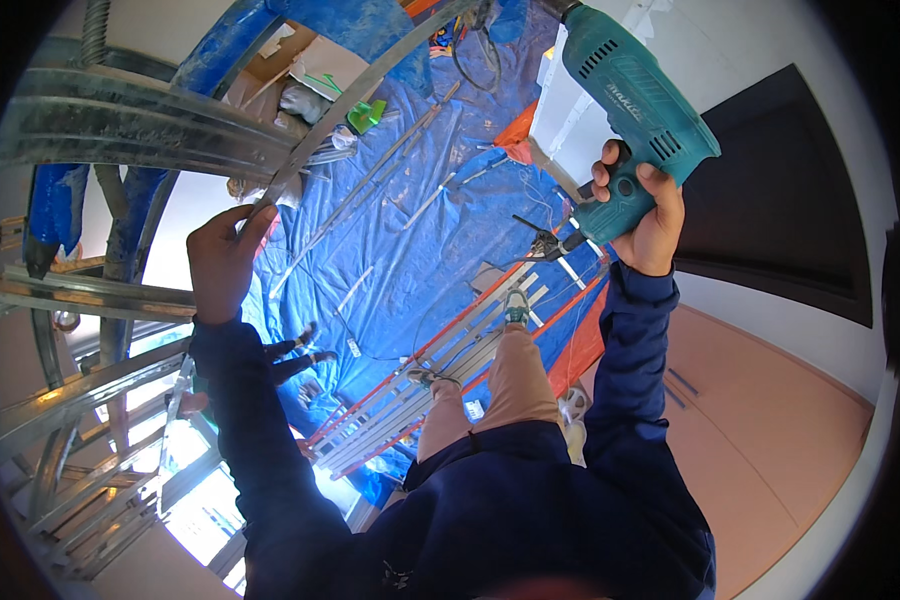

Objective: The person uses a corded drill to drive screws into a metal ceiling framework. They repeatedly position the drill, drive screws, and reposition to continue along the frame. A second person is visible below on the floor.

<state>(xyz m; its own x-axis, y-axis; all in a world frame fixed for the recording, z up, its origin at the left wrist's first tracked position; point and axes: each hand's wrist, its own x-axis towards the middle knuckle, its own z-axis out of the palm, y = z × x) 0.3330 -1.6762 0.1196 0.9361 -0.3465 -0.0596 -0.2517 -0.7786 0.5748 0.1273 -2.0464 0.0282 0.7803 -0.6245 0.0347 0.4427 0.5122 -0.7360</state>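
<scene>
My right hand (pixel 652 215), raised at the upper right, is wrapped round the grip of a teal power drill (pixel 635 95). The drill's nose points up and left to the top edge, where its tip is cut off. A black cord leaves the bottom of its grip. At the left, my left hand (pixel 228 255) pinches the lower end of a thin metal strip (pixel 370 78) between thumb and fingers. That strip curves up and right to the top edge. I stand on a ladder with red-orange rails (pixel 470 312).
Metal channels (pixel 150 125) crowd the left side. A blue tarp (pixel 370 230) covers the floor, with loose metal strips on it. A dark panel (pixel 770 200) is on the right wall, above a pinkish cabinet (pixel 740 430). Dark shoes (pixel 300 350), apparently another person's, show beside my left sleeve.
</scene>
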